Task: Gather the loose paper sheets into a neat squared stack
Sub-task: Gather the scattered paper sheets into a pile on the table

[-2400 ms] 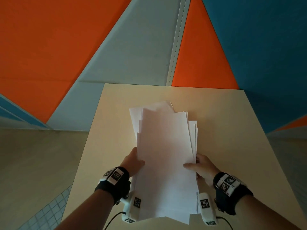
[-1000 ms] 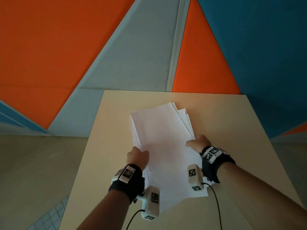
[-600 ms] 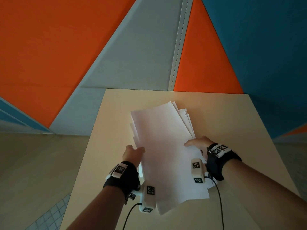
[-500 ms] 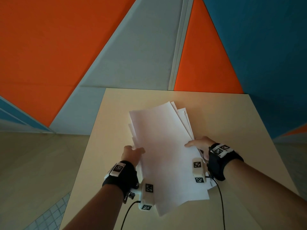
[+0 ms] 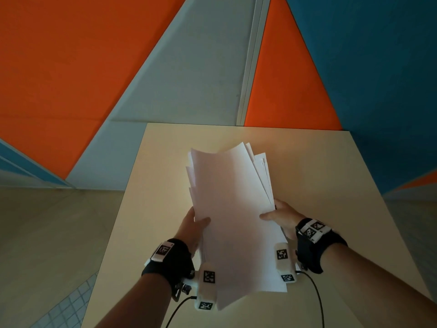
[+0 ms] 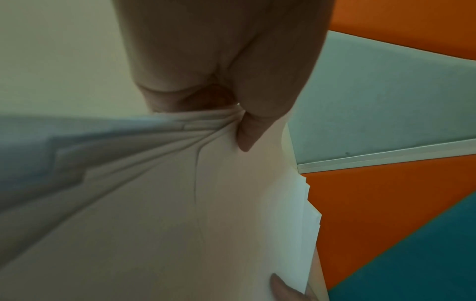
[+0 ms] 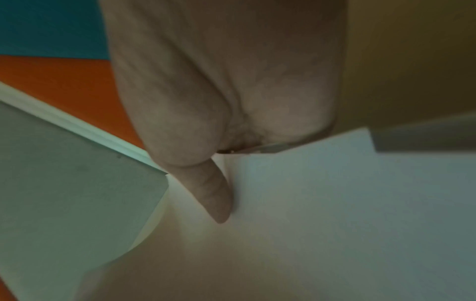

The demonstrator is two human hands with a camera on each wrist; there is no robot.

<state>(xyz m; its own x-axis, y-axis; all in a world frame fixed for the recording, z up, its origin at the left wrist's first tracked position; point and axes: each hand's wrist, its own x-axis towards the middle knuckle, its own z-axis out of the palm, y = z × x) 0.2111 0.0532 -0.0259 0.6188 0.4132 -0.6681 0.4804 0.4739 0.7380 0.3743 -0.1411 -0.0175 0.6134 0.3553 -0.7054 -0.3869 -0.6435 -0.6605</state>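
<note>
A bundle of several white paper sheets point(image 5: 233, 209) is held up off the beige table point(image 5: 331, 185), tilted toward me, its edges fanned and uneven at the top and bottom. My left hand point(image 5: 194, 223) grips the bundle's left edge, thumb on the top sheet. My right hand point(image 5: 279, 217) grips the right edge the same way. In the left wrist view the paper sheets point(image 6: 180, 213) bunch in creases under my thumb point(image 6: 247, 134). In the right wrist view my thumb point(image 7: 213, 195) lies on the top paper sheet point(image 7: 335, 203). The fingers behind the paper are hidden.
The table's left edge point(image 5: 123, 209) drops to a pale floor. A wall of orange, grey and blue panels point(image 5: 189, 67) stands right behind the table's far edge. Cables point(image 5: 316, 299) trail from the wrist cameras over the near part of the table.
The bundle has been lifted from lying on the table and now tilts up toward me. Both hands slid nearer and now clamp its side edges.
</note>
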